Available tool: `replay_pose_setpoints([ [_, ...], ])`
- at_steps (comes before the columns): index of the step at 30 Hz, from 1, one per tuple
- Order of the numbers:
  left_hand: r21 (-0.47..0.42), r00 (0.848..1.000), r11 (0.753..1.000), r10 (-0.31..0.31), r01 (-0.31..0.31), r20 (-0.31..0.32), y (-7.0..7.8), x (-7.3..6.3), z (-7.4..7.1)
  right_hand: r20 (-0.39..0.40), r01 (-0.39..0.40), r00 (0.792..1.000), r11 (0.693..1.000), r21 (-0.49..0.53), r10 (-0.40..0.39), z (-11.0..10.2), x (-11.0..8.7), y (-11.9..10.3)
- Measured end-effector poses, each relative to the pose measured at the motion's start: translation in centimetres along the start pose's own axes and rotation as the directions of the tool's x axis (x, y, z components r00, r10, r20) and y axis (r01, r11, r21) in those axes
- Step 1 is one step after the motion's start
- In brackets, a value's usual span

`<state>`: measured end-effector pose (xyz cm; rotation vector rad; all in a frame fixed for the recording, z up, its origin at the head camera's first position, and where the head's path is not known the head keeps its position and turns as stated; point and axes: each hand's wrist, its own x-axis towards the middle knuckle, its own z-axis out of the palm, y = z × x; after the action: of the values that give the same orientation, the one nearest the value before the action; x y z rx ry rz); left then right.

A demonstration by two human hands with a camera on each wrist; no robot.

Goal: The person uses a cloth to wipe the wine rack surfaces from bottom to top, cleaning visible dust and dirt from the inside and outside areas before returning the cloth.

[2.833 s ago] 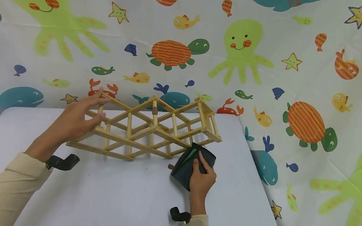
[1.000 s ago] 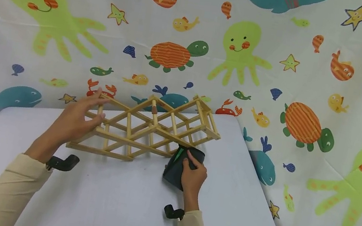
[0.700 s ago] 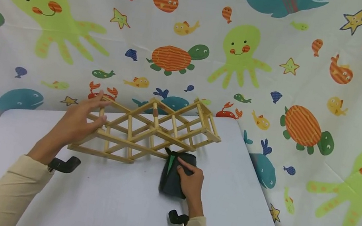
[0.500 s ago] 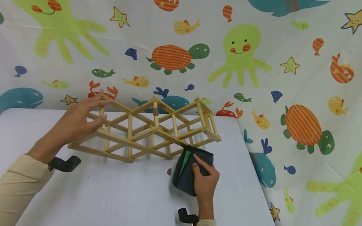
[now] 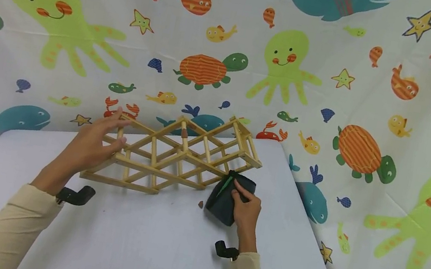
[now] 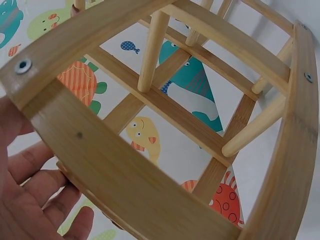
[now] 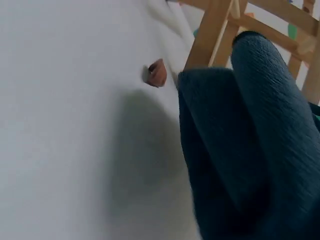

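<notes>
A wooden lattice rack (image 5: 165, 174) of pale slats and round dowels stands on the white table. My left hand (image 5: 95, 142) holds its left end; in the left wrist view, the fingers (image 6: 47, 180) curl behind a broad slat (image 6: 125, 160). With thumb and fingers, my right hand (image 5: 246, 209) grips a folded dark blue-grey cloth (image 5: 225, 203) with a green strip. The cloth's top edge is at the rack's lower front slat, near the right end. In the right wrist view the cloth (image 7: 250, 130) hides my right hand.
A small brown piece (image 5: 201, 204) lies on the table (image 5: 127, 239) just left of the cloth. Behind the table hangs a white curtain (image 5: 234, 27) printed with sea animals. The table's right edge slopes beyond my right hand.
The cloth has slid left along the rack's lower slat, dipped down, then come back right, uncovering the small brown piece. My left hand and the rack have stayed in place.
</notes>
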<state>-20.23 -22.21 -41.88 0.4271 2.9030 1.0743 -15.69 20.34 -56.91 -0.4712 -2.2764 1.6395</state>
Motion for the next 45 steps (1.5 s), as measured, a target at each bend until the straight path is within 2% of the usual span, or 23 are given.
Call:
replay_pose_setpoints([
  [2,-0.005,1.000,1.000,0.007,-0.007,-0.003,0.1,0.1,0.0,-0.025,0.026,0.999,1.000,0.017,-0.025,0.0,-0.2,0.1],
  [6,-0.009,1.000,1.000,0.000,0.000,0.002,0.1,0.3,-0.1,-0.193,0.102,0.978,0.989,0.108,-0.080,-0.3,0.1,-0.3],
  [8,-0.009,1.000,1.000,-0.007,0.007,0.003,0.1,0.2,-0.1,-0.218,0.105,0.973,0.986,0.127,-0.075,-0.3,0.3,-0.5],
  [10,-0.009,1.000,1.000,-0.012,0.012,0.002,0.1,0.2,-0.1,-0.173,0.076,0.983,0.993,0.095,-0.059,-0.2,0.5,-0.4],
  [13,-0.008,1.000,1.000,-0.009,0.009,-0.003,0.2,0.2,0.1,-0.046,0.049,0.998,0.999,0.006,-0.049,-0.2,0.4,0.0],
  [15,-0.005,1.000,1.000,-0.007,0.007,-0.005,0.3,0.1,0.1,0.014,0.071,0.997,0.997,-0.026,-0.071,-0.5,0.2,0.1],
  [17,-0.001,1.000,1.000,-0.003,0.003,-0.007,0.3,0.2,0.1,0.029,0.119,0.992,0.993,0.012,-0.119,-1.1,-0.1,-0.3],
  [20,0.001,1.000,1.000,-0.002,0.002,-0.013,0.2,0.2,0.2,-0.007,0.236,0.971,0.962,0.139,-0.237,-1.9,-0.5,-1.8],
  [23,0.001,1.000,1.000,-0.006,0.006,-0.017,0.1,0.2,0.2,-0.062,0.345,0.938,0.904,0.254,-0.341,-2.4,-0.6,-4.2],
  [25,-0.001,1.000,1.000,-0.008,0.008,-0.017,0.1,0.3,0.3,-0.096,0.390,0.920,0.872,0.294,-0.379,-2.6,-0.5,-5.7],
  [27,-0.002,1.000,1.000,-0.014,0.014,-0.012,0.1,0.3,0.4,-0.110,0.404,0.914,0.859,0.316,-0.390,-2.6,-0.4,-6.9],
  [31,-0.005,1.000,1.000,-0.015,0.015,-0.008,0.2,0.3,0.6,-0.074,0.362,0.931,0.886,0.289,-0.356,-2.6,0.3,-7.9],
  [34,-0.014,1.000,1.000,-0.003,0.003,-0.010,0.2,0.3,0.6,-0.053,0.315,0.949,0.920,0.234,-0.312,-2.9,1.0,-7.5],
  [37,-0.016,1.000,1.000,0.008,-0.009,-0.015,0.3,0.3,0.5,-0.082,0.246,0.968,0.956,0.160,-0.235,-3.7,1.8,-6.4],
  [40,-0.015,1.000,1.000,0.013,-0.013,-0.020,0.2,0.2,0.5,-0.127,0.141,0.983,0.990,0.031,-0.136,-4.8,2.7,-5.0],
  [43,-0.021,1.000,1.000,0.010,-0.010,-0.021,0.2,0.2,0.5,-0.164,0.077,0.982,0.993,-0.087,-0.091,-6.1,3.2,-4.2],
  [45,-0.021,1.000,1.000,0.005,-0.005,-0.019,0.2,0.2,0.5,-0.161,0.086,0.982,0.991,-0.102,-0.102,-6.8,3.1,-4.4],
])
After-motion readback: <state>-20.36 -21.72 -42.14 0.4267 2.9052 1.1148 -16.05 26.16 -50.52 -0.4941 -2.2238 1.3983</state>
